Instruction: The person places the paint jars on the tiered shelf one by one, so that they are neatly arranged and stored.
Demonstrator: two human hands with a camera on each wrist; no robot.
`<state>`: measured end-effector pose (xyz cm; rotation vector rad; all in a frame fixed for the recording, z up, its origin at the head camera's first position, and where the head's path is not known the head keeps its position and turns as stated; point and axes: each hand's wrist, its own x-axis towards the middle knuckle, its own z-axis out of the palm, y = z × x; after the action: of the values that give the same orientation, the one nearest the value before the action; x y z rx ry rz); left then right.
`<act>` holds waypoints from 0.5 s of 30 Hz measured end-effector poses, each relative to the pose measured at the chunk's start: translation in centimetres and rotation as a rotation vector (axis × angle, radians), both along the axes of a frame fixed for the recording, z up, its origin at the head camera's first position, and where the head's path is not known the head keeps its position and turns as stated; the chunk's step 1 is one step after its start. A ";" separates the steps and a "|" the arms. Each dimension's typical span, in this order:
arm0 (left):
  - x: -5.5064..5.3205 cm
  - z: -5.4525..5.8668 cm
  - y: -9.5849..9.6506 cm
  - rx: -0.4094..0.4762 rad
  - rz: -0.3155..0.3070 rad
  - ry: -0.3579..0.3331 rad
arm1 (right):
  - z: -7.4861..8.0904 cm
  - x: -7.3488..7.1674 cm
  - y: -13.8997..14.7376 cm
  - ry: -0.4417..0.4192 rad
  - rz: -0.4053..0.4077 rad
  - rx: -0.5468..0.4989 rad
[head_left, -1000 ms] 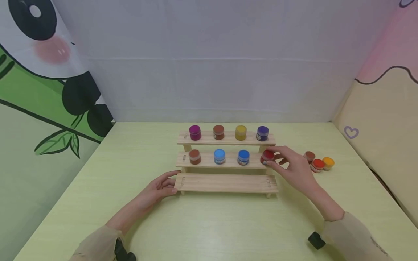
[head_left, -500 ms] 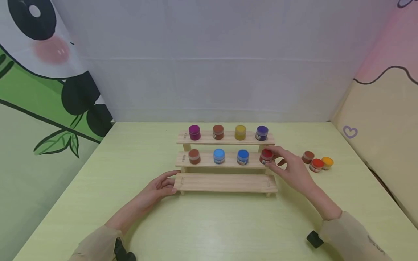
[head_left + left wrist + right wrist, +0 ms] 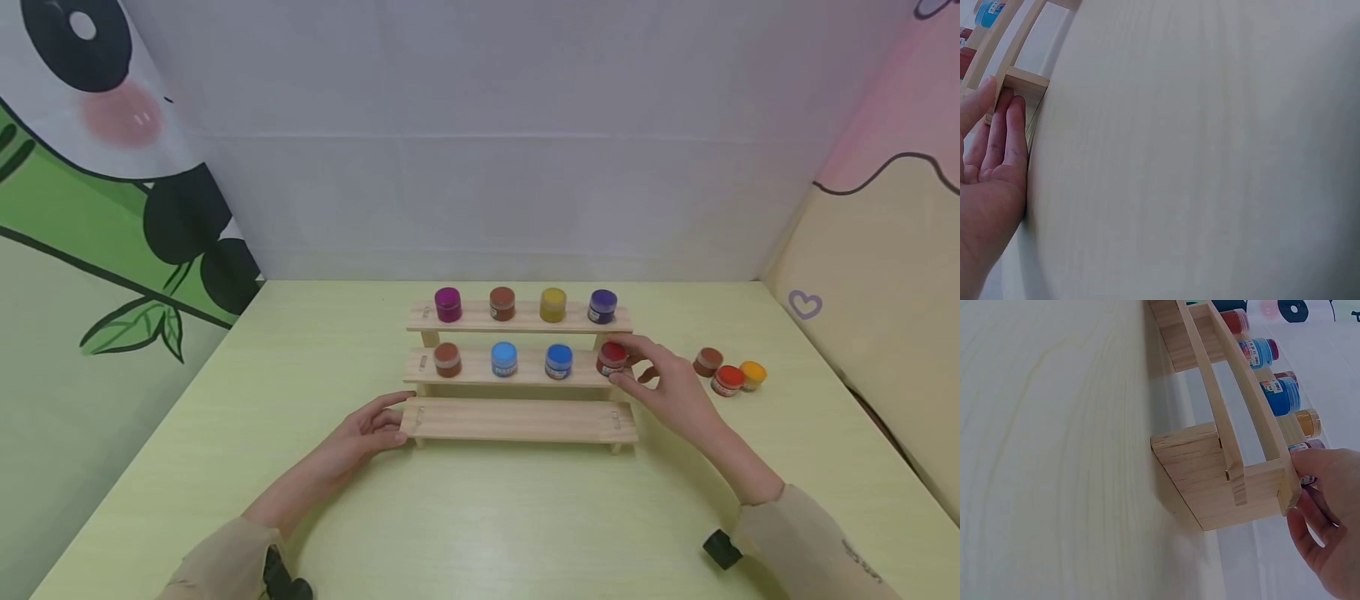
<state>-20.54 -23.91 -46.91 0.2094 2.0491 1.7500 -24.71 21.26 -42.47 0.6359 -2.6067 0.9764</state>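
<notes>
A three-tier wooden rack [image 3: 517, 419] stands on the table, its lowest shelf bare. My left hand [image 3: 367, 433] grips the left end of that shelf, thumb in front and fingers behind, as the left wrist view shows at the wooden end piece [image 3: 1027, 80]. At the right end of the middle shelf, my right hand [image 3: 673, 387] pinches a dark red paint jar [image 3: 611, 358] between thumb and fingers. The jar appears to sit on the shelf. In the right wrist view the right hand [image 3: 1338, 519] hides most of it.
Left of that jar are a brown jar [image 3: 447, 360], a light blue jar [image 3: 504, 359] and a blue jar [image 3: 558, 362]. The top shelf bears purple [image 3: 448, 305], brown, yellow and dark blue jars. Brown, red [image 3: 727, 381] and orange-yellow jars cluster on the table at right.
The dark red jar has shifted slightly left on the middle shelf with my right hand, and its label shows more now. My left hand has stayed on the rack.
</notes>
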 end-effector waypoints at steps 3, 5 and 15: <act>0.0 0.0 0.0 -0.002 0.001 -0.001 | 0.0 0.0 0.0 -0.010 -0.005 0.000; 0.0 0.0 0.0 -0.004 0.000 -0.001 | 0.0 0.0 0.0 -0.012 -0.005 -0.002; 0.0 0.1 -0.1 -0.004 -0.005 -0.007 | -0.2 -0.1 0.0 0.008 0.016 -0.020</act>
<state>-20.55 -23.97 -46.82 0.2064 2.0459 1.7409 -24.86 21.28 -42.69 0.6547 -2.5857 1.0014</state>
